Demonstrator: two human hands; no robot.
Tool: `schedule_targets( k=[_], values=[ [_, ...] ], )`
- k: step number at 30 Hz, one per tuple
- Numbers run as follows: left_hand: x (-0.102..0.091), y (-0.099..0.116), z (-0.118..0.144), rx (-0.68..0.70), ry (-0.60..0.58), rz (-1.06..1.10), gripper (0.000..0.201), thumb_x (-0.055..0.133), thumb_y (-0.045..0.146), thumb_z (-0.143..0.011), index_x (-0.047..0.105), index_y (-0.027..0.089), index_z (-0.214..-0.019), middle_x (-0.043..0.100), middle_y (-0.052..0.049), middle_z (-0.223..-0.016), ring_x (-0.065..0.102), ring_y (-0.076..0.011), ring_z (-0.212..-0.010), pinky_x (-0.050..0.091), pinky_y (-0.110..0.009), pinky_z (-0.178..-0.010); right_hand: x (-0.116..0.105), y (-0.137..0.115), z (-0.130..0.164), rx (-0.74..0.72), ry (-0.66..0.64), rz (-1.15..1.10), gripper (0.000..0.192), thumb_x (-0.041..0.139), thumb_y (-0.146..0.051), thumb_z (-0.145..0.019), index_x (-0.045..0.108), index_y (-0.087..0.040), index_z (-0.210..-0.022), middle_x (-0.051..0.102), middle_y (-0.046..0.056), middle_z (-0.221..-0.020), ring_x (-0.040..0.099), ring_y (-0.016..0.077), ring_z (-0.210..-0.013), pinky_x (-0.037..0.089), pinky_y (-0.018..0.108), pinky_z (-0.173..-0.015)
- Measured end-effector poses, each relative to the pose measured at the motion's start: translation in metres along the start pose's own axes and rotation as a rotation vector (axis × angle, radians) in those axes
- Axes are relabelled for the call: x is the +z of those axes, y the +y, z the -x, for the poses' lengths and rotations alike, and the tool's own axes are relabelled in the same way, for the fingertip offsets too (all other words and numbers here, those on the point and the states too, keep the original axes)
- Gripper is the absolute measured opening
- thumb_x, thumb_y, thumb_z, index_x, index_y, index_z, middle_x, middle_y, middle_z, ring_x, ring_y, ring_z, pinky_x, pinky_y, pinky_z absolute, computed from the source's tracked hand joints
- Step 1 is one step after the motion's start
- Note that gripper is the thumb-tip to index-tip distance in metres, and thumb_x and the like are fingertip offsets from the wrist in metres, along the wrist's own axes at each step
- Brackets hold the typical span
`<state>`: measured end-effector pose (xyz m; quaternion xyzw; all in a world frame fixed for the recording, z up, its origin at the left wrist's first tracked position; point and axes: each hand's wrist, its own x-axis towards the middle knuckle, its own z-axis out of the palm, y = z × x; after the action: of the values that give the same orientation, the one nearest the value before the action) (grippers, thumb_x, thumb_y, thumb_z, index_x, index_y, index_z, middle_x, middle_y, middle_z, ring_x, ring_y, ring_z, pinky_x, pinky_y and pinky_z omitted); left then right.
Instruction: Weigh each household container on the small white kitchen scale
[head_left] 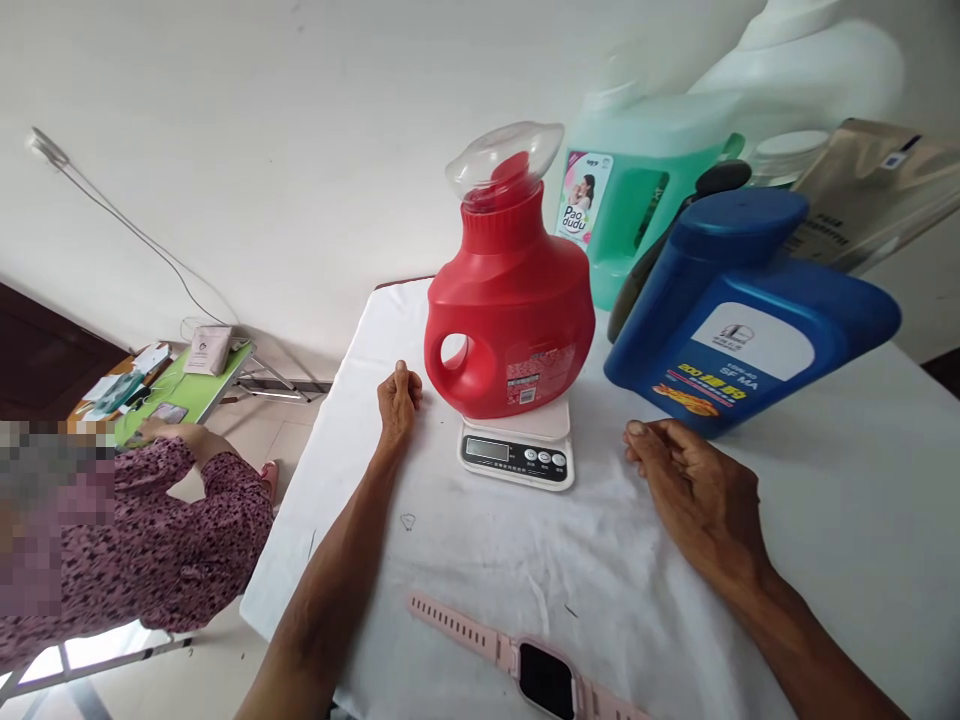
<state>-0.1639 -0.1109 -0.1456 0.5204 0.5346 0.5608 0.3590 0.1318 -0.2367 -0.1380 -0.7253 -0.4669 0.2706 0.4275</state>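
Observation:
A red detergent jug (510, 310) with a clear cap stands on a small white kitchen scale (517, 450) on the white-covered table (862, 520). My left hand (397, 398) rests on the cloth just left of the jug, fingers curled shut, holding nothing. On the cloth to the right of the scale lies my right hand (694, 490), loosely flat, empty, just in front of a blue jug (750, 320) that leans to the left.
A green detergent jug (637, 200), a white jug (810, 70) and a tan pouch (862, 190) stand behind. A pink smartwatch (525, 660) lies near the table's front edge. At left a person in a patterned sleeve (150, 540) sits by a green table (187, 390).

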Motion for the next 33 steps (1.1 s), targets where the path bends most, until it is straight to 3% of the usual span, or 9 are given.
schedule_targets(
  k=[17,24,27,29,31,33],
  values=[
    [0.000,0.004,0.002,0.034,-0.073,-0.083,0.068,0.046,0.078,-0.100,0.047,0.020,-0.064,0.044,0.004,-0.057,0.038,-0.0106,-0.054,0.031,-0.029,-0.058,-0.005,-0.010,0.001,-0.044,-0.035,0.021,0.047,0.049,-0.069,-0.084,0.061,-0.024,-0.081,0.068,0.005,-0.071,0.059,0.0215,-0.058,0.044,0.036,-0.064],
    [0.000,0.005,0.003,0.017,-0.069,-0.082,0.068,0.048,0.076,-0.100,0.047,0.020,-0.063,0.043,0.004,-0.057,0.039,-0.0108,-0.054,0.032,-0.029,-0.059,-0.004,-0.003,0.001,-0.069,-0.031,0.012,0.046,0.052,-0.068,-0.086,0.062,-0.024,-0.081,0.069,0.005,-0.072,0.061,0.0227,-0.061,0.047,0.039,-0.068],
    [-0.002,0.019,0.006,0.016,-0.018,-0.028,0.067,0.047,0.080,-0.098,0.059,0.018,-0.075,0.052,0.001,-0.066,0.047,-0.0126,-0.060,0.039,-0.028,-0.062,-0.003,-0.006,0.003,-0.034,0.000,-0.068,0.048,0.060,-0.070,-0.085,0.064,-0.023,-0.090,0.073,0.008,-0.087,0.069,0.0270,-0.080,0.053,0.041,-0.076],
    [-0.002,0.038,0.008,0.103,-0.018,-0.019,0.065,0.049,0.080,-0.097,0.068,0.018,-0.097,0.065,-0.004,-0.085,0.059,-0.0154,-0.075,0.048,-0.029,-0.072,0.000,-0.017,0.002,-0.059,0.002,-0.159,0.053,0.069,-0.069,-0.081,0.065,-0.022,-0.106,0.074,0.011,-0.108,0.071,0.0299,-0.100,0.056,0.043,-0.085],
    [0.001,0.062,0.009,0.233,-0.068,-0.026,0.066,0.048,0.079,-0.098,0.068,0.021,-0.121,0.071,-0.007,-0.105,0.066,-0.0186,-0.095,0.052,-0.031,-0.088,0.004,-0.035,-0.004,-0.164,-0.017,-0.244,0.069,0.078,-0.067,-0.077,0.060,-0.023,-0.127,0.068,0.015,-0.134,0.067,0.0318,-0.120,0.057,0.048,-0.097],
    [0.008,0.084,0.009,0.299,-0.119,-0.005,0.065,0.050,0.079,-0.098,0.066,0.023,-0.127,0.071,-0.008,-0.113,0.067,-0.0203,-0.102,0.053,-0.033,-0.092,0.010,-0.058,-0.017,-0.290,-0.020,-0.326,0.093,0.084,-0.069,-0.071,0.050,-0.024,-0.145,0.054,0.017,-0.155,0.055,0.0341,-0.141,0.051,0.054,-0.111]
  ],
)
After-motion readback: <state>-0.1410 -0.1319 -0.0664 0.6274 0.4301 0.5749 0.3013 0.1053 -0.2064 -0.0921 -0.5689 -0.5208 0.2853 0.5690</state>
